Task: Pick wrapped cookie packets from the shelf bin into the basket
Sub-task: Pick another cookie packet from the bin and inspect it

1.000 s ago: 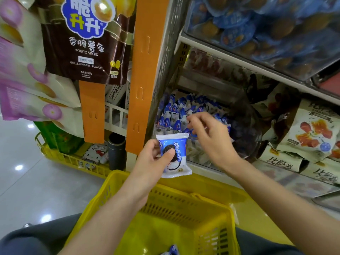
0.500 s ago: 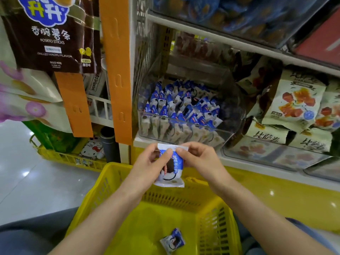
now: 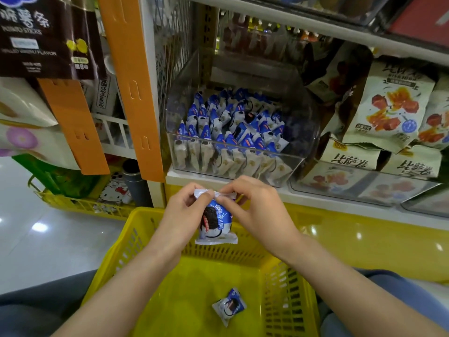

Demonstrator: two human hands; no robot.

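Note:
A blue-and-white wrapped cookie packet (image 3: 216,223) hangs over the far rim of the yellow basket (image 3: 289,283). My left hand (image 3: 181,215) and my right hand (image 3: 256,210) both pinch its top seam. Another packet (image 3: 229,306) lies on the basket floor. The clear shelf bin (image 3: 298,164) behind my hands holds several more of the same packets (image 3: 228,127), standing in rows.
Orange display strips (image 3: 131,88) and hanging snack bags (image 3: 43,37) stand left of the bin. Bags of other snacks (image 3: 388,110) fill the shelf to the right. A low yellow crate (image 3: 80,204) sits on the glossy floor at left.
My right hand left the bin and came down to join the left hand on the packet's top edge. The view tilted downward, showing more of the basket.

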